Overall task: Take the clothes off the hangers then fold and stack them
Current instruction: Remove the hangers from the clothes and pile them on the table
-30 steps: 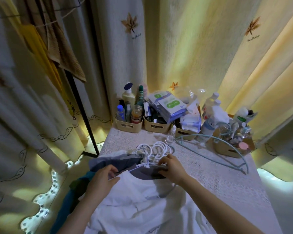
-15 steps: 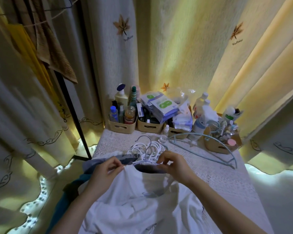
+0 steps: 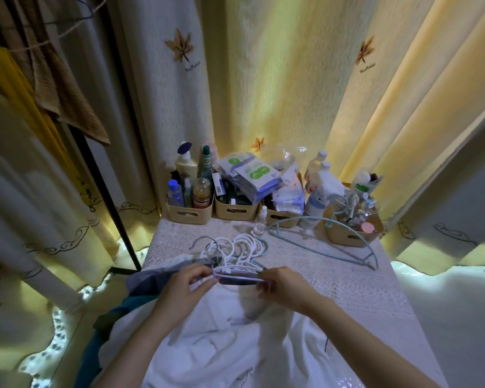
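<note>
A white garment lies spread on the near part of the table, its neckline toward a bunch of white hangers. My left hand pinches the left side of the collar and my right hand pinches the right side, stretching the neck opening over a hanger. Grey and teal clothes lie under the white one at the left. A pale green hanger rests alone further back on the right.
The table with a lace cloth holds beige baskets of bottles and packets along its far edge. Curtains surround the table. A black rack pole with a brown towel stands at the left.
Both hands have moved from flat on the garment to its collar and now pull the neck opening apart at the hanger. The camera has tilted slightly.
</note>
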The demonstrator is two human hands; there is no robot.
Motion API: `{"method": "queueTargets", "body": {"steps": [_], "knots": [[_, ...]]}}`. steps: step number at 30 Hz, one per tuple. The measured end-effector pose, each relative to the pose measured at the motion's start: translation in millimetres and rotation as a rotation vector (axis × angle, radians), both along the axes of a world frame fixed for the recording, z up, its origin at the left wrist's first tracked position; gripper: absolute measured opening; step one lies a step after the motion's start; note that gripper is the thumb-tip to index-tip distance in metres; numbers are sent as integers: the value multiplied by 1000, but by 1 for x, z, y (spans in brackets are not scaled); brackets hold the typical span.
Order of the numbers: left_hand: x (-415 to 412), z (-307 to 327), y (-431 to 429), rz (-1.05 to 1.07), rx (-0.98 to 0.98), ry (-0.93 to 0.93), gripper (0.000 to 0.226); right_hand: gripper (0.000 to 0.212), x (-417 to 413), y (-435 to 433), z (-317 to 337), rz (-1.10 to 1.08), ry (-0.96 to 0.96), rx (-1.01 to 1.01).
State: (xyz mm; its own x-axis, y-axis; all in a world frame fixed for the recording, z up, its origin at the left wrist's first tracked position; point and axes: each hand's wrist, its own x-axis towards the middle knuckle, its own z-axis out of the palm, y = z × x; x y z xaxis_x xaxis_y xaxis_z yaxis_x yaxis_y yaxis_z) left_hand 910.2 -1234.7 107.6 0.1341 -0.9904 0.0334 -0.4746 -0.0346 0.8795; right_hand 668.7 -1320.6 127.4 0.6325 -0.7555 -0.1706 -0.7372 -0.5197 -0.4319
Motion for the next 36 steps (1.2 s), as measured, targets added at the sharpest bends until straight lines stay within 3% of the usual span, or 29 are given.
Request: {"method": "queueTargets", "body": {"steps": [4,7,10,14,21,26,31,36], "knots": [[21,1,-5,80,-90,-30,30,10,-48,-14,-10,-138,89,-7],[24,0,-5,82,-109,-20,32,8,-72,-16,-12,-255,-33,142],[20,-6,-9,113,-43,36,28,17,-76,-12,-9,-188,-95,272],[17,-4,-16,106,-27,98,20,42,-55,-18,8,-148,-140,153],[9,7,-12,-1,-33,132,32,31,59,12,24,86,-403,222],[18,7,-9,9,-23,107,32,26,39,-18,31,-172,-369,180],[24,-2,-16,99,23,91,27,11,-65,-78,50,-411,-474,204],[21,-9,-24,55,84,42,9,12,-140,-118,25,-699,-489,108]]}}
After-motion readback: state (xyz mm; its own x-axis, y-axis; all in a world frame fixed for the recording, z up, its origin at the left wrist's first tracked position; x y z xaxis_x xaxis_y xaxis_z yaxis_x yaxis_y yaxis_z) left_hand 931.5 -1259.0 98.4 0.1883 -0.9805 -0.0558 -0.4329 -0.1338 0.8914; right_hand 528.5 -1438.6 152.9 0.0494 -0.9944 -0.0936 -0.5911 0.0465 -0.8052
